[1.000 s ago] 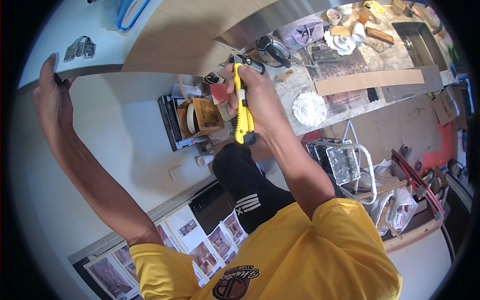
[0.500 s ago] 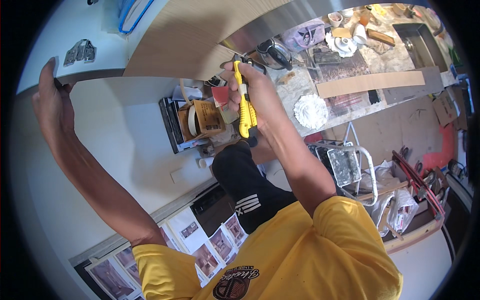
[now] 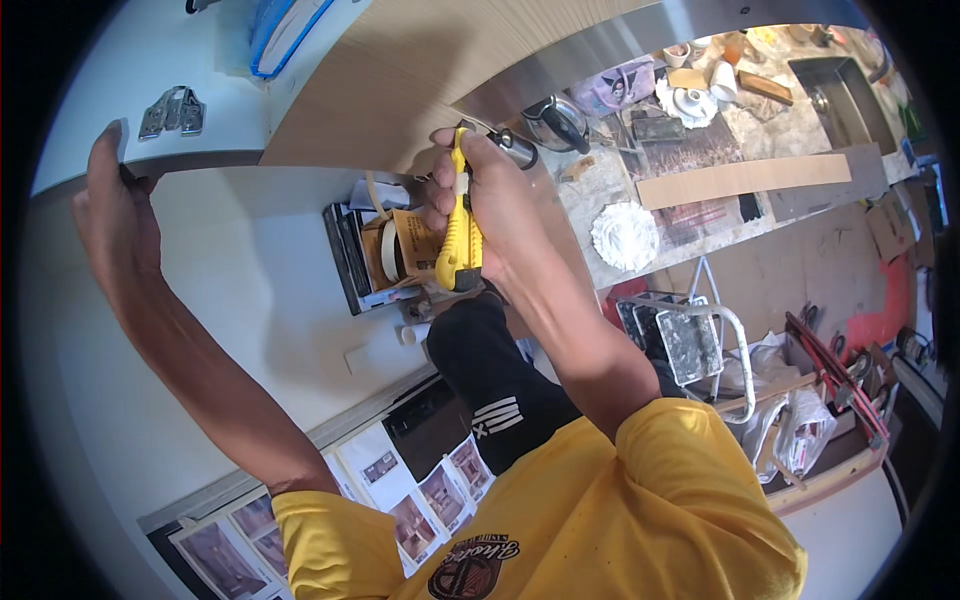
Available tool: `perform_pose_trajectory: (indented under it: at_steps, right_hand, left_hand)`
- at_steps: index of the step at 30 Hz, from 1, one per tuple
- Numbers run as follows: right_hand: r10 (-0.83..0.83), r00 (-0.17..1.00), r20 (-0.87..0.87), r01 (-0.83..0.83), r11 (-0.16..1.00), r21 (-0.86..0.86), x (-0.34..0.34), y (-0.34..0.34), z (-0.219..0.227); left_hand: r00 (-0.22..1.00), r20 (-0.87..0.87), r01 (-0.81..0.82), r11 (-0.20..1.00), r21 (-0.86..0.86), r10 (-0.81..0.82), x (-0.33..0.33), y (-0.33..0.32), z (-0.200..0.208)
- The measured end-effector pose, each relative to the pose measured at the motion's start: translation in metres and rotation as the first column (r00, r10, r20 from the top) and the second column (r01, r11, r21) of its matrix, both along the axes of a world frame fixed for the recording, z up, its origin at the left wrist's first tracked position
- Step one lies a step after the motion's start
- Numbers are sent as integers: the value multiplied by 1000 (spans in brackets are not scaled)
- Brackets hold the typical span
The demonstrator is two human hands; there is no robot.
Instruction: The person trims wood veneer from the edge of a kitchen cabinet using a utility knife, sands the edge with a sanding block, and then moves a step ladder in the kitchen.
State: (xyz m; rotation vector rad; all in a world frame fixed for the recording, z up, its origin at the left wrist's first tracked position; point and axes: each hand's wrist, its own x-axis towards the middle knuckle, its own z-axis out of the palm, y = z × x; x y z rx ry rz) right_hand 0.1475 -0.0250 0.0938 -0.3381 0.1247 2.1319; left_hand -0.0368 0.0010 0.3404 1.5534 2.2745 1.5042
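Note:
At the upper left, my left hand (image 3: 125, 205) grips the bottom edge of a white cabinet (image 3: 215, 135), thumb up over the edge and fingers curled below. Close to that thumb, metal hinges (image 3: 172, 112) rest on the cabinet's inner face. My right hand (image 3: 490, 200) is closed around a yellow utility knife (image 3: 461, 235). The knife's front end points up at the lower edge of a light wood-grain panel (image 3: 380, 95). My fingers partly cover the handle, and I cannot make out the blade or whether it touches the panel.
A cluttered counter (image 3: 590, 185) on the right holds a kettle (image 3: 556, 125), a wood-grain strip (image 3: 745, 180) and a sink (image 3: 845, 105). Below it stands a metal step stool (image 3: 735, 350). A cardboard box (image 3: 412, 245) with tape sits below the panel. A blue-edged folder (image 3: 290, 35) is upper left.
My right hand has moved a little left along the panel's edge, and the knife's rear end now leans left. My left hand keeps its grip. The whole view has shifted slightly.

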Motion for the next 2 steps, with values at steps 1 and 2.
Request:
perform_pose_trajectory:
  at_steps: [1,2]
  right_hand:
    - [-5,1000,1,5,1000,-8,0,0,3]
    - [-11,1000,1,11,1000,-21,-1,-1,5]
  left_hand:
    - [1000,16,12,1000,11,-12,1,1,-1]
    - [1000,15,12,1000,9,-12,0,2,-1]
